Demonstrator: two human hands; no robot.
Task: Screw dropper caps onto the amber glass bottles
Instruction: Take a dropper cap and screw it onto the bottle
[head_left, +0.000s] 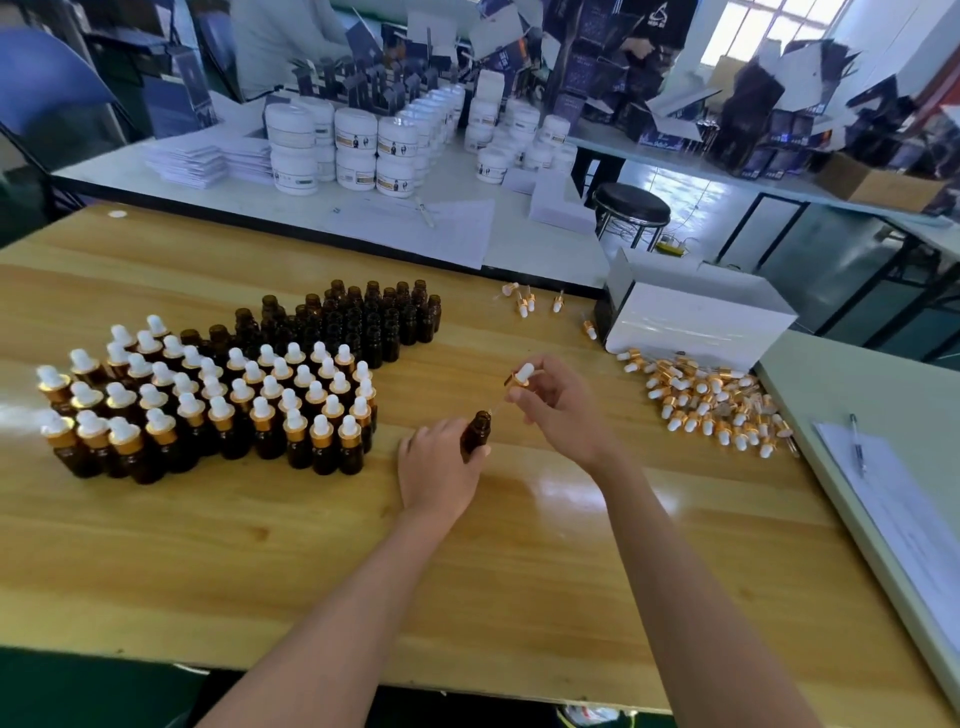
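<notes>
Uncapped amber bottle (477, 434) in curled grip of left hand (439, 475), dropper cap (522, 375) in fingertip pinch of right hand (561, 410) just above.

I log a white box (696, 317) at the far right edge of the wooden desk (208, 545). On the grey desk (810, 395) alongside, a pen (857, 444) lies on a paper sheet (898, 499). The far desk (545, 244) carries stacked white jars (356, 140), with piles of white leaflets (187, 161) to their left. A black stool (631, 205) stands beyond the box. Dark cartons (769, 119) crowd the background.
</notes>
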